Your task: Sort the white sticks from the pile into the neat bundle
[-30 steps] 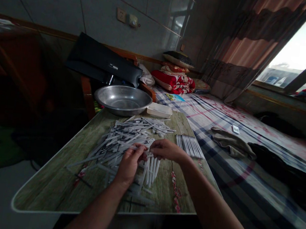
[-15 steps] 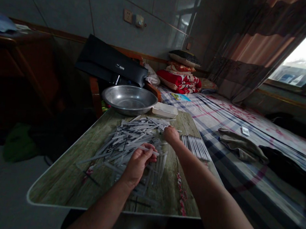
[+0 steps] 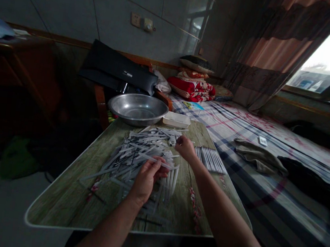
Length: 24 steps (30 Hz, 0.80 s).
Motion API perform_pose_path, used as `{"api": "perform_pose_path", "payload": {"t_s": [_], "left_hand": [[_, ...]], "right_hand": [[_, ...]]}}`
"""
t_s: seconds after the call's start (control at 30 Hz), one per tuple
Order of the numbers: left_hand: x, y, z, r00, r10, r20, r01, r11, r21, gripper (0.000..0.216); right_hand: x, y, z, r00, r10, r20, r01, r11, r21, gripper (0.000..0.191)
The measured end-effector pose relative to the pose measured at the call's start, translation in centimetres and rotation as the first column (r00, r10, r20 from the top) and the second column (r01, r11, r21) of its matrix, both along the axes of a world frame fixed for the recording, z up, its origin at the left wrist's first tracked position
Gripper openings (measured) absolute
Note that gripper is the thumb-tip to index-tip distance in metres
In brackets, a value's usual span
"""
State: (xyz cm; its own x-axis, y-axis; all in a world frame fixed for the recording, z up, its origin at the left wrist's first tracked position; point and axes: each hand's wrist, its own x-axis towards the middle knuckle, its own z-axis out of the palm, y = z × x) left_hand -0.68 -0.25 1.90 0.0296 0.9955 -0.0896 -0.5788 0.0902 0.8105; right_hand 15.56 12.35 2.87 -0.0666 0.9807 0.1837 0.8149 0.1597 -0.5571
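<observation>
Right now, from where I stand, the left hand (image 3: pixel 144 179) has thumb and fingers clamped on a tube (image 3: pixel 165 165), a pale, see-through one held slantwise just above the near edge of the pile (image 3: pixel 136 146). The right hand (image 3: pixel 185 147) is further out, at the pile's right edge, its fingers curled in together; I can't tell from here whether they grip anything. Beside the left hand's fingertips, a few clear sticks (image 3: pixel 171 181) lie roughly side by side, pointing toward the person.

Over by the table's right edge there's a neat row (image 3: pixel 212 160) of pale sticks with dark far ends, close to the right forearm. The table (image 3: pixel 65 197) is wood-patterned, with little pink flowers. At its far end sit a metal basin (image 3: pixel 138 109) and, just beside that, a white tray (image 3: pixel 176 120). A bed (image 3: pixel 226 126) with a checked cover stands along the right.
</observation>
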Motion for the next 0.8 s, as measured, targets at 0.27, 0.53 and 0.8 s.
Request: {"api": "perform_pose_path", "payload": {"t_s": [0.27,0.53,0.8], "left_hand": [[-0.3,0.5,-0.3,0.984,-0.052,0.171,0.067,0.994,-0.081,0.018],[-0.6,0.9,-0.1,0.934,0.031,0.356,0.028,0.986,-0.162,0.011],[-0.5,0.9,-0.4,0.92,0.017,0.392,0.047,0.987,-0.153,0.012]], "right_hand": [[1.7,-7.7,2.2,0.208,0.1,-0.973,-0.199,0.978,0.059,0.02],[0.8,-9.6,3.3,0.123,0.139,-0.983,-0.288,0.953,0.099,0.01],[-0.8,-10.1,2.5,0.158,0.145,-0.977,-0.205,0.972,0.111,0.005]]}}
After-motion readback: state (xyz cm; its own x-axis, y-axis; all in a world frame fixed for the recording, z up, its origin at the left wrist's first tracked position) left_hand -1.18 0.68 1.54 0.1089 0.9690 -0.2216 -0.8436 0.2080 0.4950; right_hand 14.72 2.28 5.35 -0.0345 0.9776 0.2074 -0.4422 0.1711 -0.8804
